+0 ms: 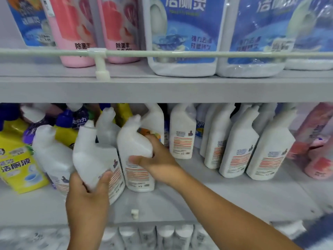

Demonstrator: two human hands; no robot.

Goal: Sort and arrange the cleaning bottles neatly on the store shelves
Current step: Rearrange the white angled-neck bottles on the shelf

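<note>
In the head view, a white angled-neck bottle [93, 159] is grasped low on its body by the left hand [86, 193] and tilted on the middle shelf [198, 201]. Just beside it, a second white bottle [134, 147] standing upright is clasped around its waist by the right hand [156, 159]. More white bottles [239, 147] are lined up to the right.

Left hand [86, 192] gripping a tilted white bottle [95, 159] on the middle shelf [180, 204], right hand [156, 159] gripping the upright white bottle [134, 147] just beside it, yellow bottle [16, 156] at far left.
</note>
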